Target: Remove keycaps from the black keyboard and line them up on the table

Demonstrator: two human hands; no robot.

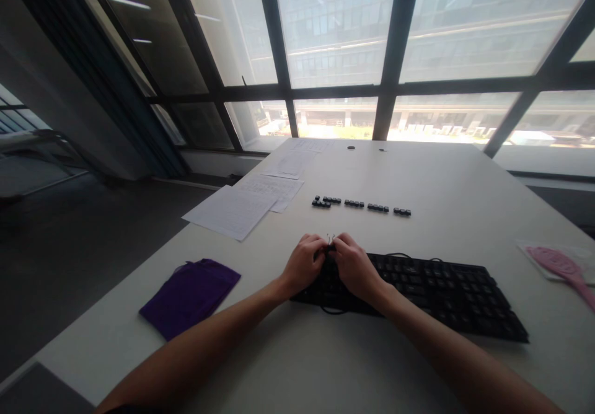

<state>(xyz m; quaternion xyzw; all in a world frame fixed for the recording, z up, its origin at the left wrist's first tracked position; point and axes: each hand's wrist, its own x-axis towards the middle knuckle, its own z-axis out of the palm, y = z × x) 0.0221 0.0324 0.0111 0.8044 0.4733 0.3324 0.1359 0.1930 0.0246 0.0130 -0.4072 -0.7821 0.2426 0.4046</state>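
The black keyboard (pixel 446 296) was lying on the white table (pixel 251 364), from the centre of the frame to its lower right. Above its left end, in the centre, the left hand (pixel 303 264) and the right hand (pixel 354 265) were close together. The fingers of both were bent and pinched on a small dark piece (pixel 330 247) – thin wires (pixel 333 239) stood up beside it; I cannot tell if the wires were attached to it. Black keycaps (pixel 378 207) were standing in short groups, a little above the centre. A purple pouch (pixel 190 296) lay in the lower left, and printed papers (pixel 232 211) lay at the left of the centre – some overlapped. At the right edge was a pink object (pixel 555 262) with a handle.
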